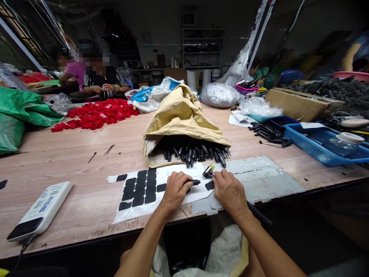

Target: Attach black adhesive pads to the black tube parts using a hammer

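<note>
Ideally, the black part (196, 182) pinched by the left hand (174, 190) is steadied, the metal-headed tool (208, 171) gripped by the right hand (231, 192).

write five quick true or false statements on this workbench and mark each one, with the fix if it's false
1. The right hand holds a metal-headed tool and the left hand a slim black piece. True.
2. The mouth of the yellow sack faces away from the hands. False: it faces them, with black parts showing at it.
3. A heap of red pieces lies to the left of the sack. True.
4. The white sheet bears round red pads. False: its pads are black and squarish.
5. The jar in the blue tray has a white lid. True.
</note>
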Motion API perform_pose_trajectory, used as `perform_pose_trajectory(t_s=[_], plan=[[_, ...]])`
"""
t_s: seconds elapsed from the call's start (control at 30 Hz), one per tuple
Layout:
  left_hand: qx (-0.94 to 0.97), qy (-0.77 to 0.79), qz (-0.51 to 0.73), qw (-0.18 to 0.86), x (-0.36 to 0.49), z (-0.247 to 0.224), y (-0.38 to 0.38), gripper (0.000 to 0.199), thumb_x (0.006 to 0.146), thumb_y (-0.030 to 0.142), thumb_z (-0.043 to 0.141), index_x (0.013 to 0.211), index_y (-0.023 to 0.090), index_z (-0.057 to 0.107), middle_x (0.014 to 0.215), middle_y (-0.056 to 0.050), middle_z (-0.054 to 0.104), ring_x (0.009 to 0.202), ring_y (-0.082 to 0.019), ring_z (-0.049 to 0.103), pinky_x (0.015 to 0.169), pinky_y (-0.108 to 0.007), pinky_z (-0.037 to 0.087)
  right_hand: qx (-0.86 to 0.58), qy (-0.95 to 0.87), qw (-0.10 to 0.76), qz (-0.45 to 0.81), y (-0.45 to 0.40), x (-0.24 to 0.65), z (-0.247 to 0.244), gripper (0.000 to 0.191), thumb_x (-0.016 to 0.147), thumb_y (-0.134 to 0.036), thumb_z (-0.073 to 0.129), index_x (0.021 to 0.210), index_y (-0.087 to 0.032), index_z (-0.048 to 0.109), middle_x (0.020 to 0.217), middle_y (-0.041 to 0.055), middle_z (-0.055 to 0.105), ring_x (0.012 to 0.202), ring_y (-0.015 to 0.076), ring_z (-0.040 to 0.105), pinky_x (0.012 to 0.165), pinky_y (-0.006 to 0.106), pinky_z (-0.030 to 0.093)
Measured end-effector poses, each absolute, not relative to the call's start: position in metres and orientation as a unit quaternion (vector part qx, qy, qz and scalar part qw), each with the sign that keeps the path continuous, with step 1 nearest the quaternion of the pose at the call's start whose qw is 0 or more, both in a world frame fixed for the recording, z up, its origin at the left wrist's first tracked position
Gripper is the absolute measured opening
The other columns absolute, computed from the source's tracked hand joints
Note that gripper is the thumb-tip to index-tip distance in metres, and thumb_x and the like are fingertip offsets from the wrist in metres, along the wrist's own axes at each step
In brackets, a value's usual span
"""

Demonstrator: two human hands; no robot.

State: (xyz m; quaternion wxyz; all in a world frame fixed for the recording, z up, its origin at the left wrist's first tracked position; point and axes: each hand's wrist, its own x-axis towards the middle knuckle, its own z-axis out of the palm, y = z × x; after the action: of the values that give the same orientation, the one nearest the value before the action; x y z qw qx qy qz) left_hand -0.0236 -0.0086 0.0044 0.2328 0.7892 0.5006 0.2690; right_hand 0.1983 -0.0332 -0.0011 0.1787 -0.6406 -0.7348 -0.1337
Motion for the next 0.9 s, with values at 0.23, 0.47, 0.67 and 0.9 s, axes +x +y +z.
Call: perform_pose_trajectory(t_s=[0.23, 0.47, 0.67, 0.9], plan=[[0.8, 0.474, 0.281, 0.236, -0.016, 0.025, -0.036, 0.019, 0.098, 0.035, 0.054, 0.101, 0.024, 0.07, 0.098, -0.005, 0.068, 0.099, -0.025, 0.054, 0.092, -0.04, 0.038, -0.643, -0.732, 0.183, -0.133, -0.033, 0.199, -0.001, 0.014, 0.099, -0.022, 0.048, 0.099, -0.02, 0.062, 0.091, 0.0078, 0.059, 0.088, 0.0225, 0.051, 0.075, 0.035, 0.032], [0.768, 0.425, 0.11, 0.466, -0.024, 0.019, -0.136, 0.024, 0.095, 0.047, 0.058, 0.117, 0.041, 0.067, 0.121, 0.002, 0.069, 0.112, -0.022, 0.06, 0.099, -0.031, 0.045, -0.642, -0.733, 0.178, -0.136, -0.032, 0.199, -0.003, 0.016, 0.099, -0.021, 0.046, 0.099, -0.02, 0.062, 0.091, 0.0087, 0.06, 0.088, 0.0232, 0.051, 0.072, 0.035, 0.03], [0.734, 0.567, -0.035, 0.372, -0.026, -0.051, -0.145, 0.032, 0.087, 0.026, 0.058, 0.116, 0.028, 0.069, 0.109, -0.01, 0.074, 0.105, -0.032, 0.067, 0.093, -0.045, 0.048, -0.638, -0.734, 0.182, -0.143, -0.032, 0.199, -0.002, 0.014, 0.098, -0.021, 0.047, 0.099, -0.02, 0.062, 0.091, 0.0089, 0.06, 0.088, 0.0233, 0.051, 0.072, 0.035, 0.031], [0.764, 0.413, 0.064, 0.491, -0.02, 0.03, -0.102, 0.019, 0.09, 0.04, 0.063, 0.1, 0.028, 0.073, 0.087, 0.002, 0.075, 0.077, -0.018, 0.067, 0.066, -0.025, 0.047, -0.638, -0.734, 0.179, -0.145, -0.033, 0.198, -0.002, 0.014, 0.098, -0.021, 0.048, 0.099, -0.02, 0.061, 0.091, 0.0087, 0.059, 0.088, 0.0232, 0.051, 0.073, 0.035, 0.031]])
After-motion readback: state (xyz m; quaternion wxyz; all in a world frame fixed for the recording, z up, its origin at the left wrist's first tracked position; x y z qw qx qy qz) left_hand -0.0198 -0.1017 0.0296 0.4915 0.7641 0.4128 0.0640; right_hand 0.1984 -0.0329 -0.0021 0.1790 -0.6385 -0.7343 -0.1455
